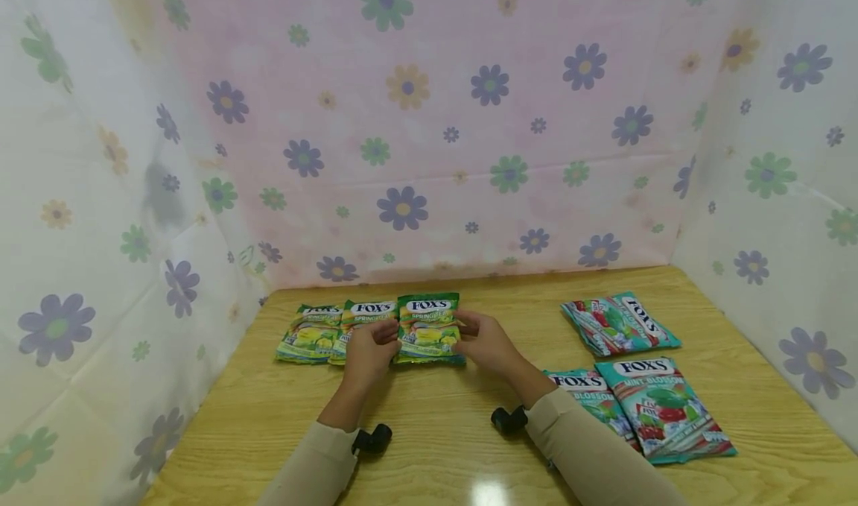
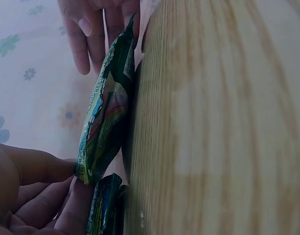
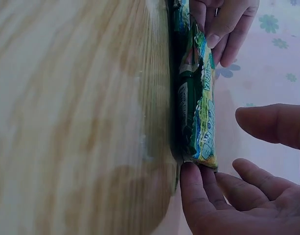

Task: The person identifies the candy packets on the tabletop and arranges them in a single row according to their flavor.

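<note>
Three green candy bags marked FOX'S Spring Tea lie in an overlapping row at the back left of the table. My left hand [image 1: 371, 349] pinches the near left corner of the rightmost green candy bag [image 1: 429, 329] between thumb and fingers, as the left wrist view shows. At that bag's right edge, my right hand [image 1: 488, 342] has its fingertips [image 3: 191, 171] against the end, the thumb held apart. The middle green bag [image 1: 358, 312] is partly behind my left hand, and the leftmost green bag [image 1: 310, 334] sits beyond it.
On the right side lie teal Mint Blossom candy bags: one turned sideways [image 1: 620, 323] at the back, another [image 1: 666, 409] in front, overlapping a third [image 1: 590, 394] partly hidden by my right sleeve. Flowered cloth [image 1: 436, 118] walls in the wooden table [image 1: 429, 431] at back and sides.
</note>
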The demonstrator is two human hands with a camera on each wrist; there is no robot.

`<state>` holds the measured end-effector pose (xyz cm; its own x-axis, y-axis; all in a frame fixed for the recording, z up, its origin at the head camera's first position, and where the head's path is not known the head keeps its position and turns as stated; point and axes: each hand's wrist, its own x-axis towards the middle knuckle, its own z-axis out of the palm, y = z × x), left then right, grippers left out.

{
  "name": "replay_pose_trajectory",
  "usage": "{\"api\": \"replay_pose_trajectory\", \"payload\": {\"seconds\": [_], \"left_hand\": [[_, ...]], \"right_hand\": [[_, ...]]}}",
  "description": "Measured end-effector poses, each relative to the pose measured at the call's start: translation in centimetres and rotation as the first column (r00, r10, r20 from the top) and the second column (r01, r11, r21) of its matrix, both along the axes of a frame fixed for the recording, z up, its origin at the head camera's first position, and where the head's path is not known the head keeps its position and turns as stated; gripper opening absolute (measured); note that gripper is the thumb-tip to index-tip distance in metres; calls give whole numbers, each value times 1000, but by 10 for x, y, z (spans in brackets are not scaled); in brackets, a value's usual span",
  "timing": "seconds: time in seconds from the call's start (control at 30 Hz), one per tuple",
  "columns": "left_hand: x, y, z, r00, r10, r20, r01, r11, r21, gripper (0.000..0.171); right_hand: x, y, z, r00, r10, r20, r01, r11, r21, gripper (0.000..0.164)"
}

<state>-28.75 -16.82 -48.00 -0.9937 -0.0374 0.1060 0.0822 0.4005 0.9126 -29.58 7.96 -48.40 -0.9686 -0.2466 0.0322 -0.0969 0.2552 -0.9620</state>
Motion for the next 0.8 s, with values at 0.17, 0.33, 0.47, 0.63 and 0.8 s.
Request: {"api": "replay_pose_trajectory", "payload": {"seconds": [0.17,0.33,0.47,0.63,0.8], "left_hand": [[1,-1,2,1000,9,1,-9,999,-31,42],[0,-2,-1,1000,8,6,-8,999,-41,41],[-1,-3,-3,1000,3,9,-3,999,-50,40],[-1,-3,-4,1000,5,14,-4,998,-58,40],[-1,-5,-3,1000,5,23,-4,998,-63,35]], "right_hand": [[-1,0,0,1000,22,8,-22,1000,15,65],[-1,0,-2,999,32,19,-33,999,24,67],[-2,-1,-4,999,50,21,-51,999,17,67],[-1,-1,-4,998,63,14,-64,998,29,67],[-1,-1,-5,998,59,15,-60,997,38,67]]}}
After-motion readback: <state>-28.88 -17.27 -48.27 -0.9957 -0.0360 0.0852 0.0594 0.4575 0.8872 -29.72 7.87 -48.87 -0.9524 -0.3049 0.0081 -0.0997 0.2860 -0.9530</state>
